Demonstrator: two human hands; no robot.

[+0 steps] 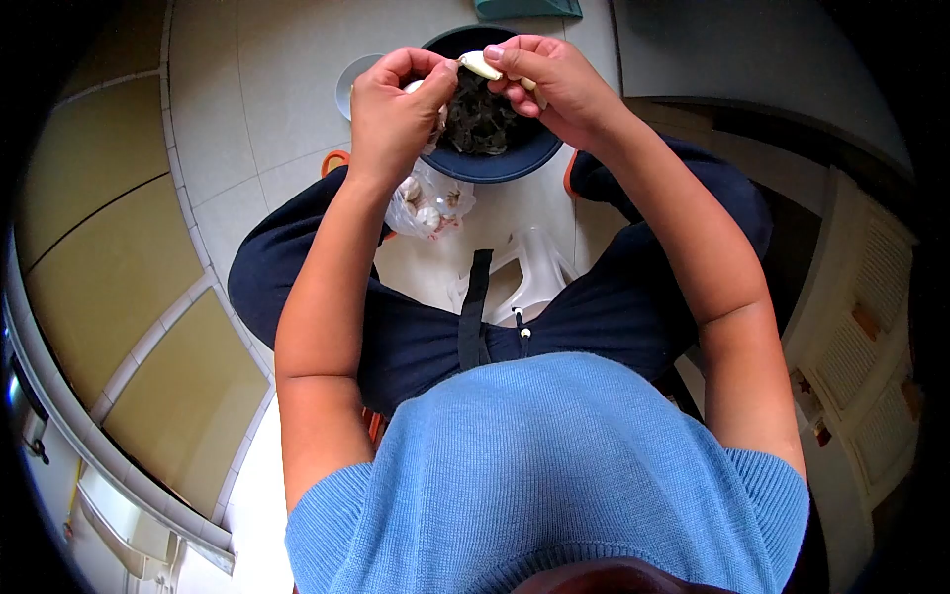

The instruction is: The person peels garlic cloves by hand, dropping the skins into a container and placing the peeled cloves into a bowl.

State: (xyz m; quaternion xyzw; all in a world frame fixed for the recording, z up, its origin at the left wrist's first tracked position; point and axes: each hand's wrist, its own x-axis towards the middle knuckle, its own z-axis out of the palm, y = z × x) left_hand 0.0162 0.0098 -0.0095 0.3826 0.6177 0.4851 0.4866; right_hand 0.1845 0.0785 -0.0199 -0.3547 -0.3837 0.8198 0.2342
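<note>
Above a dark blue bin, my right hand [559, 87] pinches a pale garlic clove [479, 65] between thumb and forefinger. Another whitish piece, seemingly garlic, shows at its curled fingers. My left hand [394, 114] is closed, its thumb and forefinger pressed together at the clove's left tip. Something whitish, probably more garlic, shows inside that hand, mostly hidden by the fingers. Beneath both hands, the bin [495, 170] contains dark, crumpled material. Just below my left hand lies a clear plastic bag [457, 196] with several garlic bulbs [427, 217] in it.
A white bowl [346, 87] stands left of the bin, partly behind my left hand. Orange footwear [334, 160] shows on both sides. A white plastic stool [534, 262] is between my legs. A teal object [527, 9] lies beyond the bin.
</note>
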